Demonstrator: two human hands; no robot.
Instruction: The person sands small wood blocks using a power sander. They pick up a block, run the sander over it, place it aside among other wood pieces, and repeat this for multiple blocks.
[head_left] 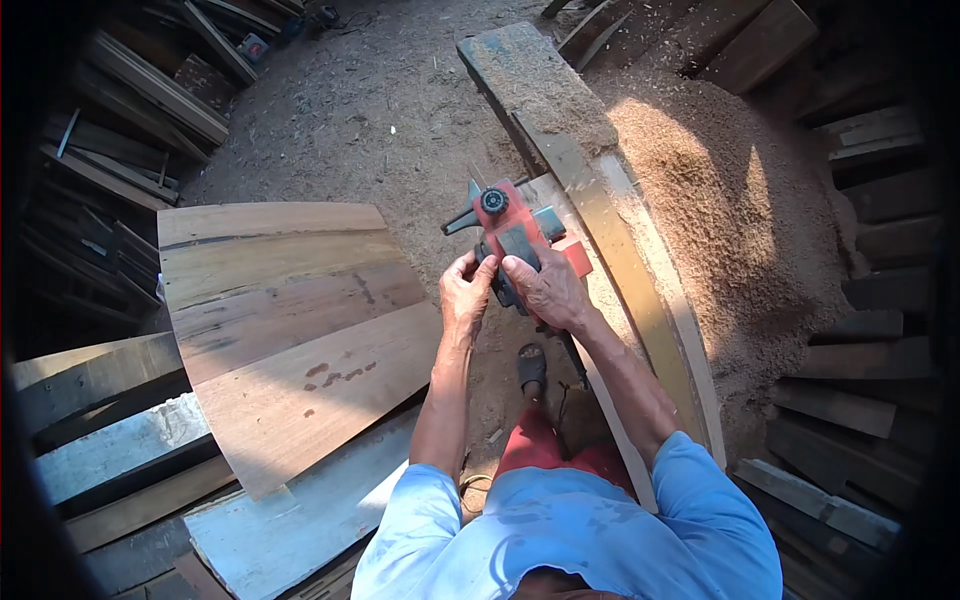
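"Red power planer [516, 228]: where is it?"

"Right of the joined-board panel [300, 300]. Left hand [466, 292] touches its side, closed or not I can't tell; right hand [552, 288] wraps its body."

"Farther right?"

"Yellowish beam [622, 265], then heaped sawdust [720, 210]."

A red handheld power planer [522, 212], trimmed in dark gray, is held with its round black knob [494, 200] at the far end.

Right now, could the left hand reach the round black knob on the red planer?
Probably yes: the left hand is at the near part of the red planer, and nothing visible covers the round black knob farther along it.
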